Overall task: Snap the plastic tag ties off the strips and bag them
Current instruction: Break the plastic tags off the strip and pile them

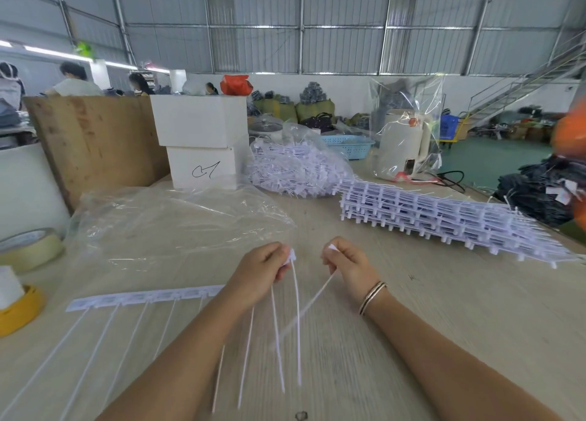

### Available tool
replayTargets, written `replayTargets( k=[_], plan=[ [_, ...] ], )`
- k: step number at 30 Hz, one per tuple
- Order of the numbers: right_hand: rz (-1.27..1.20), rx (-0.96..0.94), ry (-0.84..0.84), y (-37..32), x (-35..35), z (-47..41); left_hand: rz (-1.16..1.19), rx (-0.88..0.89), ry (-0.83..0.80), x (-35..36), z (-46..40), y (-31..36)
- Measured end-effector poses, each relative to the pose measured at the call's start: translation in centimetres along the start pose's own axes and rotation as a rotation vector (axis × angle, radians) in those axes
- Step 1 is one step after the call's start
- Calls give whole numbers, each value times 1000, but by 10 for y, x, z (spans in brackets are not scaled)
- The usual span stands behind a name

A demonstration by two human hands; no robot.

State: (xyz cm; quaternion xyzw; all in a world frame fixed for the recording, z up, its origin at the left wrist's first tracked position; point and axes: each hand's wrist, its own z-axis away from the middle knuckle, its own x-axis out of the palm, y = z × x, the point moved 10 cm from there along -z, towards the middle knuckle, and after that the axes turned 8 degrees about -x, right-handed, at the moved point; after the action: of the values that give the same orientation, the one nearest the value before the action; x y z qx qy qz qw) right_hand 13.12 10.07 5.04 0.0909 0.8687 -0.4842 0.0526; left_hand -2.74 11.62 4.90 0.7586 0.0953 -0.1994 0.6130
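My left hand (260, 267) grips the right end of a white strip of tag ties (142, 297) that runs left across the table, its long thin tails hanging toward me. My right hand (347, 263) pinches the head of a single tag tie (312, 300), held apart from the strip with its tail slanting down-left. A clear plastic bag (171, 221) lies flat on the table just beyond my left hand. A second clear bag holding loose ties (295, 167) sits farther back. A stack of whole strips (444, 217) lies at the right.
Two white boxes (203, 141) stand at the back left beside a wooden board (95, 141). Tape rolls (30, 249) lie at the left edge. A bagged white kettle (404, 145), a blue basket (348, 145) and dark garments (545, 189) stand at the right.
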Motion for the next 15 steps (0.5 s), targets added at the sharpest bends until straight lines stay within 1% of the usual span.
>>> replayTargets(
  k=[2,3,6,10,12,13,15],
  plan=[
    [-50,39,31,3,-7,0,-75,4,18,3,0,-2],
    [-31,49,36,4,-11,0,-112,7,41,1,0,-5],
    [214,12,-18,-1,-17,1,-223,40,79,-2,0,-5],
    [556,1,-227,10,-2,-2,-315,119,43,8,2,3],
    [663,2,-274,16,2,-4,-368,170,20,13,5,6],
    [681,-13,-264,15,3,-6,-389,193,11,15,5,7],
    [668,-69,-184,7,-3,-7,-413,233,-10,18,6,9]
  ],
)
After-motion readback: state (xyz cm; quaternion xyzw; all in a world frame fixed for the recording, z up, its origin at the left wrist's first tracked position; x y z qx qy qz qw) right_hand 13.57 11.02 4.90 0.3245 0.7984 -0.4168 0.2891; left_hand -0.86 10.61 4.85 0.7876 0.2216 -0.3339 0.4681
